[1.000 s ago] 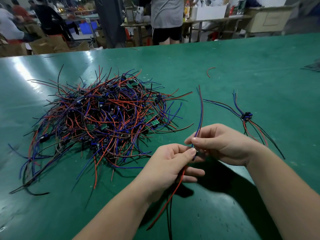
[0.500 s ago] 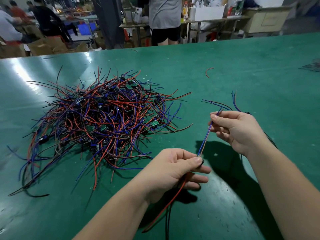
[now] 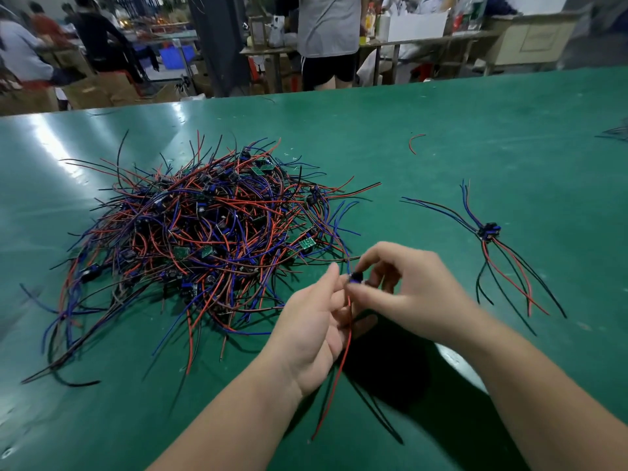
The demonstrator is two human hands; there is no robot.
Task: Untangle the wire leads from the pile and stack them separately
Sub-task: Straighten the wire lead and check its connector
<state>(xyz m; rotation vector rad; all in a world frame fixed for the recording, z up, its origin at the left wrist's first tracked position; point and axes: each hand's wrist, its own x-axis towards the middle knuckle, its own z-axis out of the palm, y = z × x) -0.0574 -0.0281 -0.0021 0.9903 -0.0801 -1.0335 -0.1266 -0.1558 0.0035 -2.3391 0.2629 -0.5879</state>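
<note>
wire lead [image 3: 342,363] held by left hand [image 3: 311,329], right hand [image 3: 409,294], pile [image 3: 204,239] beside

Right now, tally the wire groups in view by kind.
Tangled pile: 1
Separated stack: 1
Wire lead pinched by left hand and right hand: 1
Loose red wire scrap: 1
Dark wires cut off at right edge: 1
Total: 5

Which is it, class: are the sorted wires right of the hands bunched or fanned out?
Fanned out. The sorted wires meet only at their middle blocks; the blue ends splay to the far side, the red and black ends to the near side.
</note>
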